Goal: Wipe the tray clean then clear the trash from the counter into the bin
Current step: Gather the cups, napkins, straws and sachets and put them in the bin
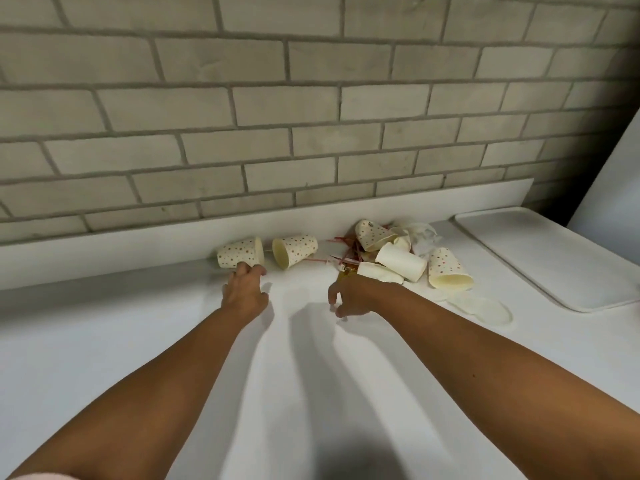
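Paper-cup trash lies along the back of the white counter [138, 341]. A dotted cup [235, 257] lies on its side at the left, and the fingertips of my left hand [246, 288] touch its lower edge. A second dotted cup [295, 250] lies just to its right. My right hand [356, 295] hovers with loosely curled fingers at the near-left edge of a pile: a plain white cup [401, 261], two dotted cups [372, 233] [448, 270], red wrappers [343, 252] and crumpled plastic [424, 233]. The white tray [554, 261] lies flat at the right. No bin is in view.
A clear flat lid [485, 308] lies in front of the pile, close to the tray. A grey brick wall [311, 116] with a low white upstand runs behind the counter. A white panel [616, 168] stands at the far right.
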Demonstrator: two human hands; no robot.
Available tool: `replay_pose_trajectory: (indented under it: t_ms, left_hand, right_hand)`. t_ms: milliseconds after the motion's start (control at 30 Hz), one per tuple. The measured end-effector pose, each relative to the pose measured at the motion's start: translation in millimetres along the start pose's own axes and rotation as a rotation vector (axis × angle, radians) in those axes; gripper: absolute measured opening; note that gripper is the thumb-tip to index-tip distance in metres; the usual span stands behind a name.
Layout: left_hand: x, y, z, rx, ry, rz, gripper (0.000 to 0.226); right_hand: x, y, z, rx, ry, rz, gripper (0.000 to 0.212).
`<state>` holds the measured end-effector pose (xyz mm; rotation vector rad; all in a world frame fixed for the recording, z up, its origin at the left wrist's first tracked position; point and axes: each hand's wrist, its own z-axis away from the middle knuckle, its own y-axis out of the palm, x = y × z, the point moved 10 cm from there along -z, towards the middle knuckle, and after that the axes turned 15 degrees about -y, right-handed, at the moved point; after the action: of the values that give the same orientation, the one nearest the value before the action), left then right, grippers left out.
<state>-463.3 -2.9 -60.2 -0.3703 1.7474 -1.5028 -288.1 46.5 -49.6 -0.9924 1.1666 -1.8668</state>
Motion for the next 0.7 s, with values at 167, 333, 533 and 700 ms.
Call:
replay_pose_trajectory:
  t_ms: [167, 333, 533, 700]
  left_hand:
    - [7.1, -12.7, -38.4, -0.05, -0.018, -0.069, 0.065]
    - [10.3, -14.1, -71.0, -0.045, -0.037, -0.097, 0.082]
    - [17.9, -3.0, -101.3, 0.017, -0.06, -0.131, 0.091]
    - [16.6, 10.4, -114.7, 0.063, -0.054, -0.16, 0.092]
  right_hand:
    - [3.2, -28.4, -45.8, -0.15, -0.044, 0.066, 0.044]
    - [10.5, -48.4, -87.1, -0.23, -0.085, 0.189, 0.065]
    - [13.7, -58.4, -126.8, -0.261, -0.116, 0.38, 0.063]
    - [7.2, -58.8, -145.4, -0.237, -0.092, 0.495, 0.047]
